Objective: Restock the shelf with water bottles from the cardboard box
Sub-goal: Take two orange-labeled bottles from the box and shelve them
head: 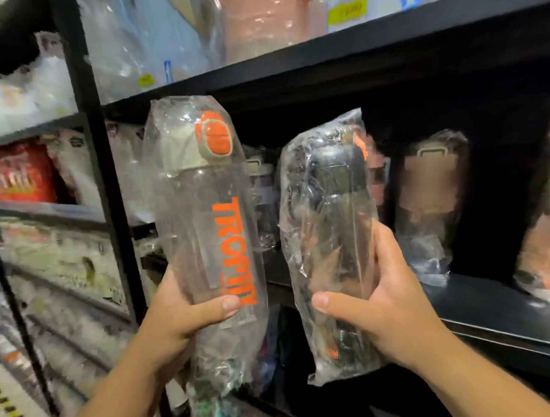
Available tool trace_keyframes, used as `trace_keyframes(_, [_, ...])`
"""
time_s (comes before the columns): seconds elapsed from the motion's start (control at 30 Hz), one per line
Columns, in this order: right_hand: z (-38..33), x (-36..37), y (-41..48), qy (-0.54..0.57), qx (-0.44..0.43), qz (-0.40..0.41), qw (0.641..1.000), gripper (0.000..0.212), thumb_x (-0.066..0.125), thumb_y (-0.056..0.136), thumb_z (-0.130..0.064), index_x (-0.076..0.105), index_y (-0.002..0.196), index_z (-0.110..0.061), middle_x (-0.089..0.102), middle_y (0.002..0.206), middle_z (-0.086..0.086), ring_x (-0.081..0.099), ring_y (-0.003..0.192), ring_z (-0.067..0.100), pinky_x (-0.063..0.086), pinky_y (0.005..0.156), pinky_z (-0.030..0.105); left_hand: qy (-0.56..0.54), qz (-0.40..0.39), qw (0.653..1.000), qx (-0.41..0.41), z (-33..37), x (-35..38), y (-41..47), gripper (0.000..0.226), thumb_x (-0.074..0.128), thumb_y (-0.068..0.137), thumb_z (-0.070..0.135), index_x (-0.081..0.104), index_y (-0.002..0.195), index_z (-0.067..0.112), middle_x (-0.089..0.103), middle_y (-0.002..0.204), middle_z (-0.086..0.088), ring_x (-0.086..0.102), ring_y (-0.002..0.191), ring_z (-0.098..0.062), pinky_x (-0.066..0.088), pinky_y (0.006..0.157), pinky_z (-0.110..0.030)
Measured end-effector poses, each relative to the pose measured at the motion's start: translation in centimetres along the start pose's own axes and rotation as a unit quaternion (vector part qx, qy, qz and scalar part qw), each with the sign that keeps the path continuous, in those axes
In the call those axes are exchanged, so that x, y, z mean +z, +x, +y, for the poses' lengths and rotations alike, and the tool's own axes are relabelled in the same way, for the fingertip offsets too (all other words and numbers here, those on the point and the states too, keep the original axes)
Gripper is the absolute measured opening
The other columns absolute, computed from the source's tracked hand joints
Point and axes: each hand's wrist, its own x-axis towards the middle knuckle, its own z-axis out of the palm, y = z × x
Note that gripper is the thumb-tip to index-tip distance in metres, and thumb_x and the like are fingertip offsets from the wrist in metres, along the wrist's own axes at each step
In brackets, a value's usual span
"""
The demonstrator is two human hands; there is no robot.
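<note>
blurred bottle (429, 196) on dark shelf (489, 303)

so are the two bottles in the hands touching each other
Apart. The head view shows a gap between the clear bottle and the dark bottle, with shelf goods visible through it.

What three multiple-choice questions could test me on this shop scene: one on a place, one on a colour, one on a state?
1. Where is the bottle with orange lettering? A in the left hand; B lying on the top shelf; C on the floor.
2. What colour is its cap button? A blue; B orange; C green.
3. What is the right hand doing? A hanging idle; B pressing flat on a shelf; C gripping a wrapped dark bottle.
Answers: 1 A, the thumb curls across its lower body. 2 B, it shows orange. 3 C, thumb and fingers wrap its plastic sleeve.
</note>
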Motion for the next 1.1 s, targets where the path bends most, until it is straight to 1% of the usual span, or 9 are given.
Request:
trace_keyframes(0.2, [0.9,4.5,5.1,-0.037,0.002,0.083,0.996,0.098,0.088,0.057,-0.044,0.040,0.142,-0.034,0.059,0.125,-0.030,0.057,0.117,-0.007,0.047,0.087,0.008,0.029,-0.064,0.998,0.000,-2.5,-5.9,8.5,0.114,0.101,0.037,0.043,0.052,0.135,0.012,0.070,0.122,-0.015,0.067,0.112,-0.035,0.054,0.095,-0.046])
trace_keyframes(0.4, [3.0,7.4,8.8,-0.106,-0.008,0.171,0.979,0.099,0.091,0.065,-0.026,0.035,0.147,-0.026,0.061,0.126,-0.023,0.059,0.116,-0.005,0.045,0.089,0.007,0.033,-0.081,0.996,0.018,-5.7,-6.9,14.1,0.098,0.091,0.049,0.027,0.048,0.137,0.018,0.069,0.124,-0.009,0.067,0.114,-0.027,0.053,0.097,-0.048])
trace_keyframes(0.5, [4.2,8.5,9.9,-0.139,0.009,0.192,0.971,0.104,0.092,0.071,-0.027,0.026,0.152,-0.027,0.050,0.141,-0.017,0.052,0.125,-0.004,0.045,0.102,0.017,0.031,-0.109,0.994,0.013,-6.9,-6.5,15.6,0.097,0.091,0.054,0.026,0.047,0.139,0.014,0.067,0.128,-0.012,0.065,0.118,-0.029,0.052,0.100,-0.052])
trace_keyframes(0.6, [5.3,9.0,10.5,-0.154,0.028,0.214,0.964,0.102,0.090,0.073,-0.030,0.024,0.151,-0.031,0.045,0.144,-0.019,0.047,0.128,-0.008,0.042,0.109,0.023,0.057,-0.115,0.992,0.003,-8.3,-6.4,15.9,0.094,0.091,0.051,0.035,0.045,0.134,0.030,0.062,0.132,0.000,0.062,0.120,-0.011,0.051,0.101,-0.035])
trace_keyframes(0.67, [6.0,8.9,10.9,-0.154,0.034,0.225,0.962,0.096,0.089,0.075,-0.027,0.022,0.142,-0.039,0.037,0.136,-0.035,0.038,0.117,-0.030,0.036,0.098,0.002,0.087,-0.110,0.990,0.003,-9.2,-6.2,15.8,0.088,0.091,0.052,0.031,0.041,0.123,0.039,0.058,0.128,0.009,0.060,0.110,0.011,0.047,0.089,-0.010])
trace_keyframes(0.73, [6.9,8.6,11.3,-0.152,0.038,0.228,0.961,0.101,0.088,0.075,-0.024,0.013,0.141,-0.043,0.025,0.130,-0.044,0.028,0.112,-0.039,0.029,0.089,-0.007,0.097,-0.114,0.989,0.006,-10.1,-6.2,15.9,0.079,0.091,0.062,0.014,0.039,0.117,0.038,0.054,0.124,0.014,0.057,0.101,0.021,0.042,0.079,0.000])
trace_keyframes(0.83, [8.1,8.6,11.8,-0.157,0.047,0.218,0.962,0.104,0.087,0.076,-0.026,0.012,0.146,-0.043,0.022,0.122,-0.058,0.024,0.116,-0.039,0.027,0.090,-0.007,0.129,-0.131,0.983,0.009,-11.0,-6.6,16.6,0.082,0.093,0.063,0.025,0.037,0.118,0.048,0.058,0.120,0.023,0.057,0.106,0.018,0.044,0.084,-0.004])
trace_keyframes(0.93, [8.6,8.6,12.2,-0.172,0.040,0.225,0.958,0.096,0.087,0.077,-0.020,0.018,0.136,-0.050,0.037,0.115,-0.062,0.041,0.119,-0.027,0.035,0.090,-0.003,0.167,-0.136,0.977,0.004,-11.6,-7.1,17.2,0.080,0.088,0.052,0.049,0.040,0.115,0.060,0.062,0.122,0.021,0.061,0.112,0.005,0.048,0.092,-0.021])
trace_keyframes(1.1, [8.6,8.7,12.3,-0.166,0.036,0.220,0.961,0.100,0.087,0.077,-0.025,0.018,0.150,-0.035,0.037,0.133,-0.042,0.041,0.122,-0.023,0.037,0.093,0.001,0.200,-0.109,0.974,0.020,-11.7,-6.9,17.1,0.079,0.091,0.070,0.018,0.038,0.122,0.045,0.056,0.122,0.023,0.054,0.104,0.020,0.042,0.077,-0.001])
